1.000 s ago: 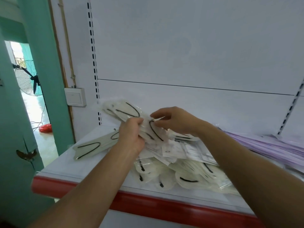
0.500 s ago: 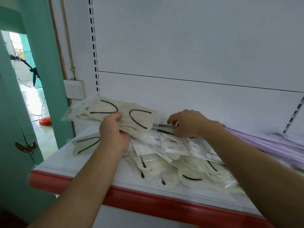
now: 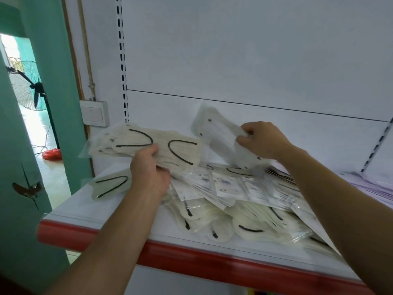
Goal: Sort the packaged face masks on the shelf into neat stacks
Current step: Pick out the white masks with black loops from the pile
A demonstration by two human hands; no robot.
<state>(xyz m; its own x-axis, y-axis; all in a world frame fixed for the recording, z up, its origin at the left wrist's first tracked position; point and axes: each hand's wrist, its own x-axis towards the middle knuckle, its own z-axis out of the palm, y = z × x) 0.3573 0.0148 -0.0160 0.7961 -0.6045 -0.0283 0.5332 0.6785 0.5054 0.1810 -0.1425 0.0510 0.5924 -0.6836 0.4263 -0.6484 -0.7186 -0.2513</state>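
My left hand [image 3: 148,171] grips a fanned bundle of cream packaged masks [image 3: 161,145] with black ear loops, held above the left part of the shelf. My right hand [image 3: 261,139] pinches a single packaged mask [image 3: 221,137], raised and tilted in front of the shelf's back panel. Below both hands a loose heap of packaged masks [image 3: 244,201] spreads over the white shelf [image 3: 89,207]. One lone packaged mask [image 3: 110,185] lies flat at the shelf's left end.
The shelf has a red front strip [image 3: 191,260]. Purple flat packs [image 3: 374,186] are stacked at the right. A light switch [image 3: 94,113] is on the wall to the left, beside a green doorway with a standing fan [image 3: 32,88] beyond.
My right hand has lifted one packaged mask out of the heap and raised it. My left hand has kept its bundle, held at about the same place.
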